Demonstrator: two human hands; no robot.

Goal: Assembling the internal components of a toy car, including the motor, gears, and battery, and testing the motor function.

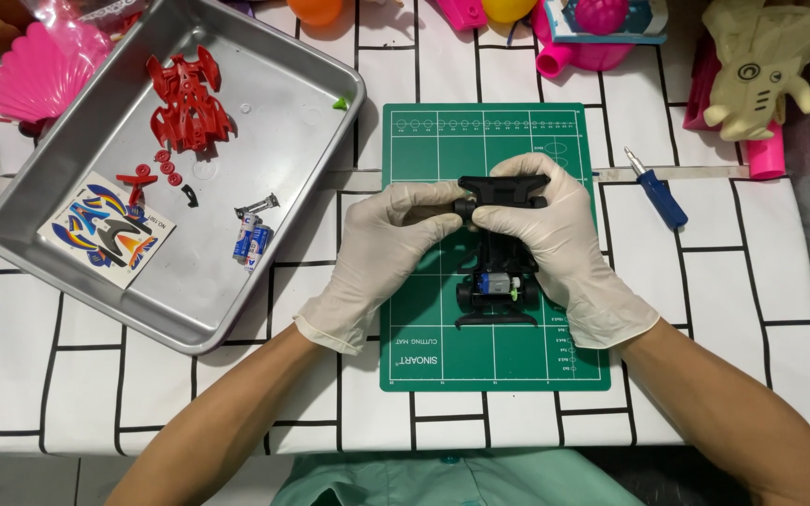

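Observation:
A black toy car chassis (496, 281) with a small blue motor lies on the green cutting mat (433, 347). Both my hands wear white gloves. My left hand (382, 258) grips the chassis's far left corner by a black wheel. My right hand (555, 244) holds the far end of the chassis from the right, thumb across its black bumper. The chassis's middle is hidden under my right palm.
A metal tray (264, 103) at left holds a red car body (189, 103), small red parts, a sticker sheet (105, 230), two batteries (251, 239) and a green bit. A blue-handled screwdriver (656, 192) lies right of the mat. Colourful toys line the table's far edge.

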